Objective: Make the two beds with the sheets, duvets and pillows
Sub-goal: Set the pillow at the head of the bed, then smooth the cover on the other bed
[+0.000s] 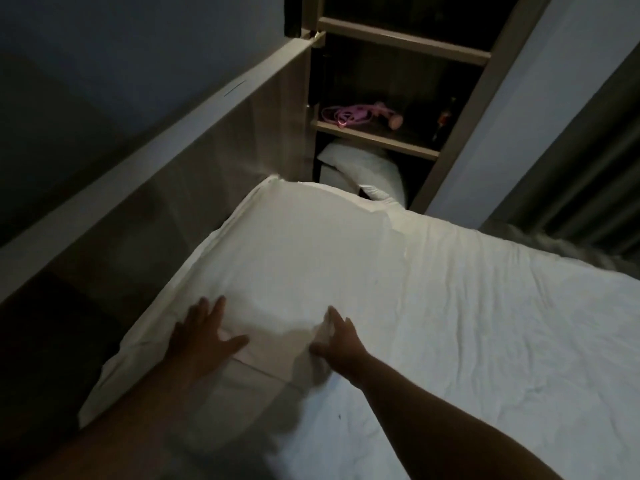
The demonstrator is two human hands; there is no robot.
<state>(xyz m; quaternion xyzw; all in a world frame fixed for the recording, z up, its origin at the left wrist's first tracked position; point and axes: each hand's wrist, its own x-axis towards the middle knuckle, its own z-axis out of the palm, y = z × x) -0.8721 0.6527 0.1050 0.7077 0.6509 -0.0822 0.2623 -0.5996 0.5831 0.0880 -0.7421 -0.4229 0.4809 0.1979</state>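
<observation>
pillow [294,258] on the bed [485,323], both hands on it
L hand [204,337] flat, grip open; R hand [337,342] at pillow edge, can't tell its grip.

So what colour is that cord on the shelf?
The cord is pink, clearest in the head view.

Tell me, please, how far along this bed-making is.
Done: a white sheet lies spread, though wrinkled. In hand: the left hand and right hand press flat on a pillow at the sheet's left edge. Left: no duvet lies over the sheet, a second pillow sits under the lowest shelf, and the other bed is out of view.
</observation>
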